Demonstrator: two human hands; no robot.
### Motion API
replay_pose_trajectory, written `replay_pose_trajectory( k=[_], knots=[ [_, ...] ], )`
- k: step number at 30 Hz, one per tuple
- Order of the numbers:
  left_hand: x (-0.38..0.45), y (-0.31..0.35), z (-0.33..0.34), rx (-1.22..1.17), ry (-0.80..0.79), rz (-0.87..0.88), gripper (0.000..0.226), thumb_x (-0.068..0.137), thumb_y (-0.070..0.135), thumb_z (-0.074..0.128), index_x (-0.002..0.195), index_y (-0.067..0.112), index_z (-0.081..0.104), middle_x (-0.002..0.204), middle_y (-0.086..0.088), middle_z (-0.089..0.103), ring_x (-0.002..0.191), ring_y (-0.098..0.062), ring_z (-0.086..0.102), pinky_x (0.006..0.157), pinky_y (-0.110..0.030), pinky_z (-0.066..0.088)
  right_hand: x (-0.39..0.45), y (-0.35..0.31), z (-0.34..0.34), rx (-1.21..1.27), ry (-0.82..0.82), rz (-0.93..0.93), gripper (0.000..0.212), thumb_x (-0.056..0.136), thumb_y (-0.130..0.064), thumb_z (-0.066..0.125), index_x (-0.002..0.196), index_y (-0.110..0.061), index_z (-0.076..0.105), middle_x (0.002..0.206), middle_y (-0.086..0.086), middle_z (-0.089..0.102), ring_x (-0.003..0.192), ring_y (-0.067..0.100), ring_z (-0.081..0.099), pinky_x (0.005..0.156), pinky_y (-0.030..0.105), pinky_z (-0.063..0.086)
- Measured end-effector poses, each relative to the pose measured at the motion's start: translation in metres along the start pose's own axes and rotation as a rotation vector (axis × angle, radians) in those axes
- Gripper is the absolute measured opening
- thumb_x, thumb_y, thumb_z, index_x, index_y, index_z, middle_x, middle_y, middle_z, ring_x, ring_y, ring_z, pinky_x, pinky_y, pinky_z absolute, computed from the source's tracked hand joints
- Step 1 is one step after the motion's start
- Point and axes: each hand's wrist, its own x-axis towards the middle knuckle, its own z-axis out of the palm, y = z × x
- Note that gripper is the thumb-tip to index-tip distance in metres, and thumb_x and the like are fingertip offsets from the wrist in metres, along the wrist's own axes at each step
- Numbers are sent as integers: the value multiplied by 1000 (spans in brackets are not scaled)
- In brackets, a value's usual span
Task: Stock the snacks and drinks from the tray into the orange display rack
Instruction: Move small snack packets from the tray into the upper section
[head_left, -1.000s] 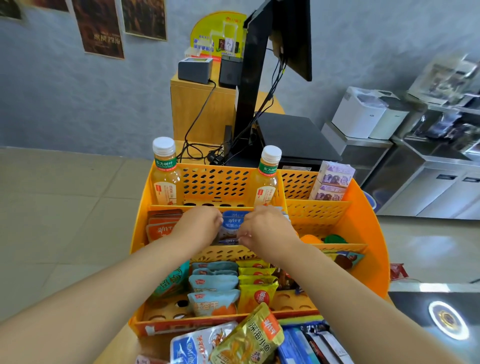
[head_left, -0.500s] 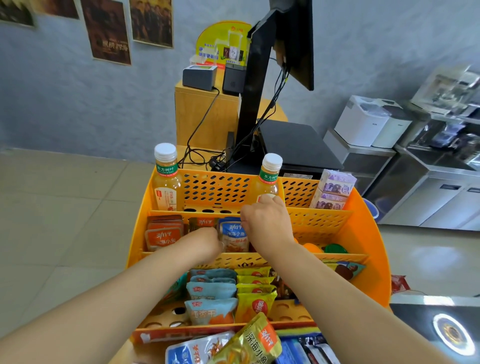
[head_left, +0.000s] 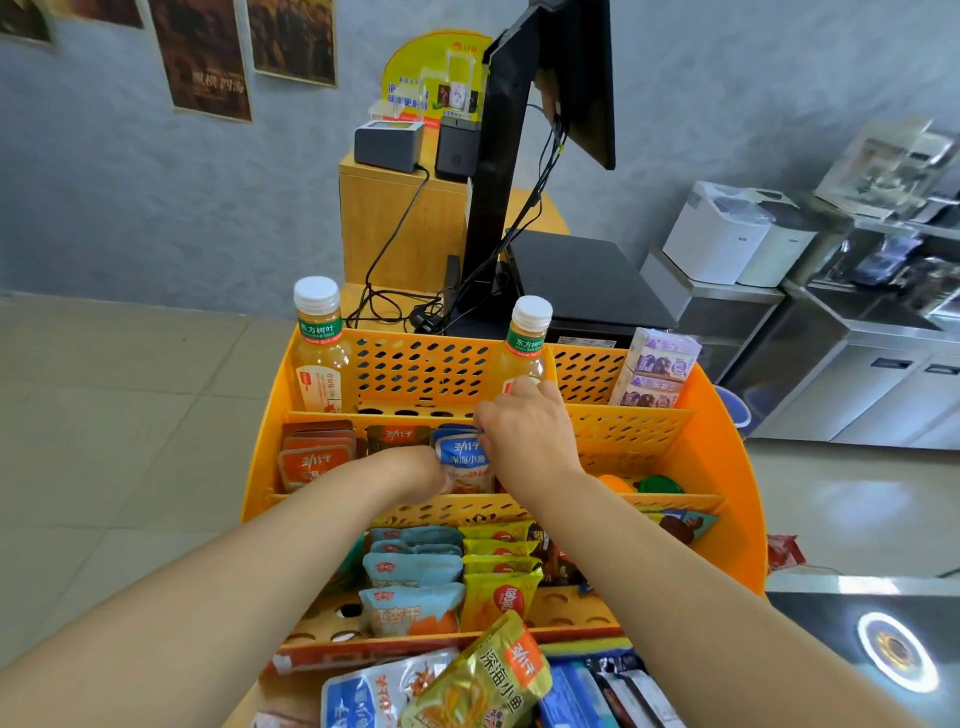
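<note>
Bottles (head_left: 318, 353) top orange rack (head_left: 727, 467); blue packets (head_left: 462, 457) fill middle tier.

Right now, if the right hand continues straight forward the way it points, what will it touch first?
Probably the tea bottle standing in the back row of the orange rack. The right hand points away from the person, knuckles just below the bottle's label. Depth is unclear; the perforated divider might come first.
</note>
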Motion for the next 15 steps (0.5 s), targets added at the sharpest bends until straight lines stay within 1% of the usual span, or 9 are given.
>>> replay_pose_trajectory(
  k=[3, 5, 7, 8, 9, 10, 12, 13, 15],
  knots=[
    [-1, -1, 1, 56, 24, 1, 19, 101, 27, 44, 97, 17, 60, 73, 3, 50, 64, -10, 46, 54, -22, 34, -4, 1, 2, 16, 47, -18, 18, 79, -26, 77, 94, -23, 68, 89, -3, 66, 94, 22, 53, 84, 36, 42],
    [-6, -1, 1, 102, 31, 18, 24, 103, 25, 42, 102, 13, 63, 73, 2, 50, 70, -14, 51, 52, -22, 35, -12, 1, -1, 52, 88, -24, 15, 82, -20, 73, 96, -21, 70, 91, 0, 65, 95, 25, 53, 83, 37, 41],
    [-16, -2, -2, 101, 88, 20, 29, 102, 26, 40, 96, 12, 65, 73, 1, 55, 70, -14, 54, 53, -24, 37, -20, 2, -8, 94, 142, -32, 11, 81, -15, 74, 92, -17, 71, 87, 2, 65, 92, 27, 54, 78, 38, 42],
    [-24, -4, -3, 96, 148, 24, 30, 101, 28, 41, 93, 15, 66, 75, 1, 58, 69, -13, 56, 55, -26, 39, -26, 3, -12, 129, 173, -36, 8, 81, -14, 74, 89, -15, 72, 85, 3, 65, 89, 27, 55, 75, 39, 43],
    [-33, -8, -1, 112, 268, 46, 27, 100, 30, 42, 93, 19, 66, 77, 3, 62, 70, -13, 57, 55, -28, 40, -34, 4, -14, 179, 205, -46, 5, 81, -13, 74, 86, -14, 72, 82, 4, 66, 85, 28, 55, 72, 39, 44],
    [-44, -14, 4, 130, 449, 112, 21, 98, 31, 46, 94, 22, 65, 80, 6, 64, 72, -13, 59, 54, -29, 40, -43, 5, -16, 244, 230, -55, 2, 81, -12, 74, 82, -12, 72, 79, 5, 66, 81, 28, 56, 68, 39, 45],
    [-71, -25, 17, 112, 808, 340, 8, 91, 28, 58, 93, 26, 65, 79, 9, 65, 73, -13, 58, 52, -28, 41, -64, 7, -18, 379, 243, -70, 2, 81, -10, 72, 79, -10, 72, 76, 6, 67, 75, 29, 59, 63, 36, 45],
    [-85, -29, 26, 83, 871, 448, 4, 87, 25, 63, 90, 26, 65, 76, 8, 63, 71, -12, 56, 51, -27, 41, -78, 7, -17, 440, 204, -58, 2, 82, -10, 70, 81, -10, 72, 77, 7, 69, 74, 29, 62, 62, 37, 48],
    [-105, -33, 46, 21, 790, 563, 4, 82, 23, 69, 84, 25, 65, 74, 8, 60, 70, -14, 55, 52, -29, 40, -104, 7, -13, 528, 59, -15, 7, 85, -13, 67, 89, -12, 74, 84, 6, 72, 79, 28, 66, 62, 41, 52]
  ],
)
